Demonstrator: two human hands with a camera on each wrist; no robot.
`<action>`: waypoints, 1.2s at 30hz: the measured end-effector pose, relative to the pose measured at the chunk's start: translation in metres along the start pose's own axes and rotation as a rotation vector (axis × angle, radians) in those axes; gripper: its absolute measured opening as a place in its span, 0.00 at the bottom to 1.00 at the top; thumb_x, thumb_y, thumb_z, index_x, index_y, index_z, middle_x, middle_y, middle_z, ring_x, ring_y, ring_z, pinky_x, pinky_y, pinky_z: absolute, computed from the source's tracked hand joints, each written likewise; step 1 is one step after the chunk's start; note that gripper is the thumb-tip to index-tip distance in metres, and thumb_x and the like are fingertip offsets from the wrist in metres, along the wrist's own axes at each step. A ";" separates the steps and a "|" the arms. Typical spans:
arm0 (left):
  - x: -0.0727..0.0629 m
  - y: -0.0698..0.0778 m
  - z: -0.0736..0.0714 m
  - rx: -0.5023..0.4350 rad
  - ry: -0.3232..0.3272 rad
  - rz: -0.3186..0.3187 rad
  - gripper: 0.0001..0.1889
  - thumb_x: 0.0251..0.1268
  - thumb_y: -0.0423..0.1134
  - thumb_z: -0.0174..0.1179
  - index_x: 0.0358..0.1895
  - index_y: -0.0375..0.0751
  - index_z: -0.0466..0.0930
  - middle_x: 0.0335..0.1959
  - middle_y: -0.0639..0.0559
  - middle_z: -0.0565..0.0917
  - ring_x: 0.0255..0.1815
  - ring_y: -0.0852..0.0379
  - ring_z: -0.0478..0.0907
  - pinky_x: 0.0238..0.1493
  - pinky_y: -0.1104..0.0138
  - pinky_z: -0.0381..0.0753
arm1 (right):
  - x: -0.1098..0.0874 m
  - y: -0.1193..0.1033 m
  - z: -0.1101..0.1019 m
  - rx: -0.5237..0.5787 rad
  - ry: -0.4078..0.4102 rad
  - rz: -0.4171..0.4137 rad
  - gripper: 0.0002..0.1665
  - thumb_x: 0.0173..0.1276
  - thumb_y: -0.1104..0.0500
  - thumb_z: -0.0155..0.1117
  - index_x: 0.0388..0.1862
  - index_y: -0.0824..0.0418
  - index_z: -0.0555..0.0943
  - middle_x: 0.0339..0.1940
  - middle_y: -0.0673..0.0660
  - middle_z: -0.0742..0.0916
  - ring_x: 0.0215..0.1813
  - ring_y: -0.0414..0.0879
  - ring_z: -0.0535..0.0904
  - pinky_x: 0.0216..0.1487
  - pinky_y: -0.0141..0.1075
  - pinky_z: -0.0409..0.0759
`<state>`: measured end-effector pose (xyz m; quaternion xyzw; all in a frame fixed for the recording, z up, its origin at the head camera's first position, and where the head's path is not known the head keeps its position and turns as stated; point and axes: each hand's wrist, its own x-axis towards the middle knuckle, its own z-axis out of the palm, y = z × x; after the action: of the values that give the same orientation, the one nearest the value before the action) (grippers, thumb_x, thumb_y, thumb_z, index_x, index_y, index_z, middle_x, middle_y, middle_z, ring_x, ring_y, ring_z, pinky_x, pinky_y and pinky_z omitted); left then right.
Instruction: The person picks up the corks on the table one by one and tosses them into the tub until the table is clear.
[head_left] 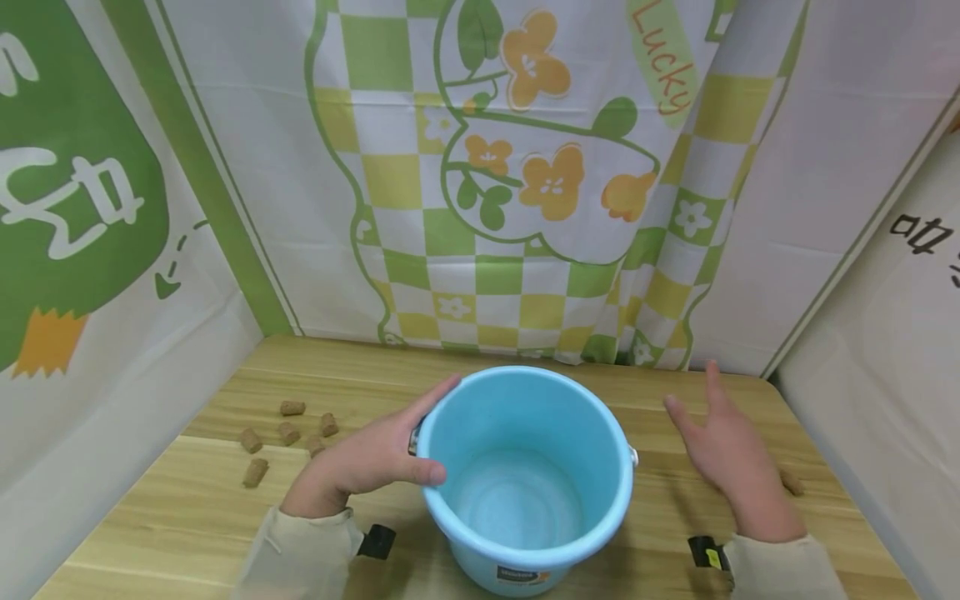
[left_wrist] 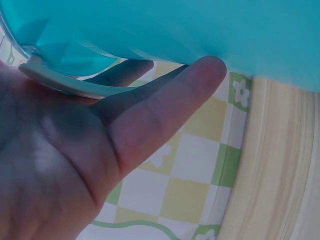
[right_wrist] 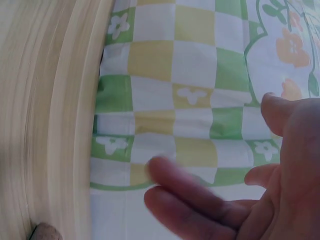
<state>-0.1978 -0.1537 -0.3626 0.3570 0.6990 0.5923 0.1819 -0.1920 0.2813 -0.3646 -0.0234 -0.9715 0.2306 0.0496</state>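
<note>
A light blue plastic bucket stands at the middle of the table, its mouth facing up; only its blue inner wall and floor show inside. My left hand holds it at the left of the rim, thumb along the rim and fingers against the outer side. In the left wrist view, a pale bucket handle runs behind the fingers, close to the palm. To the right of the bucket and apart from it, my right hand hangs with fingers spread, holding nothing.
Several corks lie scattered on the wooden table left of the bucket. Another cork sits near the right hand, partly hidden by it. A checkered, flower-printed cloth hangs along the back, with printed cloth on both sides.
</note>
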 end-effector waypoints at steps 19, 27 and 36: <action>0.000 0.001 0.000 -0.007 -0.006 -0.010 0.61 0.54 0.55 0.74 0.82 0.53 0.36 0.75 0.38 0.57 0.64 0.33 0.69 0.59 0.46 0.74 | 0.002 0.028 -0.011 0.233 0.003 -0.037 0.44 0.79 0.34 0.41 0.83 0.47 0.38 0.64 0.78 0.73 0.65 0.80 0.61 0.58 0.72 0.59; 0.001 0.000 0.001 -0.028 -0.013 -0.013 0.61 0.54 0.56 0.74 0.82 0.54 0.37 0.76 0.38 0.56 0.65 0.34 0.68 0.59 0.46 0.73 | 0.002 0.044 -0.013 0.421 0.056 -0.052 0.43 0.79 0.42 0.51 0.83 0.52 0.45 0.58 0.68 0.80 0.41 0.59 0.78 0.42 0.50 0.77; 0.000 0.001 0.000 -0.008 -0.005 -0.019 0.61 0.53 0.56 0.75 0.82 0.56 0.38 0.76 0.41 0.57 0.66 0.36 0.68 0.60 0.49 0.73 | 0.000 0.062 -0.025 1.149 0.167 -0.049 0.26 0.76 0.55 0.61 0.71 0.48 0.75 0.41 0.43 0.88 0.13 0.40 0.56 0.14 0.35 0.54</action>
<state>-0.1980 -0.1534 -0.3619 0.3511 0.6997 0.5923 0.1904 -0.1875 0.3477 -0.3708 0.0117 -0.6835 0.7171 0.1361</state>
